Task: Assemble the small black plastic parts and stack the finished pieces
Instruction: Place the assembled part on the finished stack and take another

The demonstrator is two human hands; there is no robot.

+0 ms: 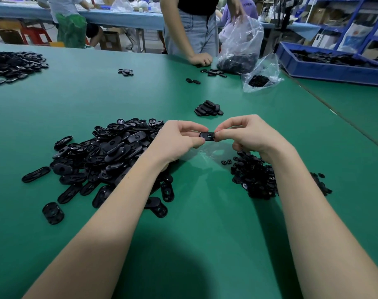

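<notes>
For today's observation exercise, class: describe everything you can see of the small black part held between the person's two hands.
The black part is a small, flat oblong piece with rounded ends, apparently moulded plastic with a slight sheen. A pale slot or opening shows on its upper face. It is held roughly level above the green table, clear of the piles. The left hand pinches its left end and the right hand pinches its right end, fingertips hiding both ends. Whether it is already assembled cannot be told.

One head-worn wide-angle camera looks forward and down, close over the green table [205, 223].
</notes>
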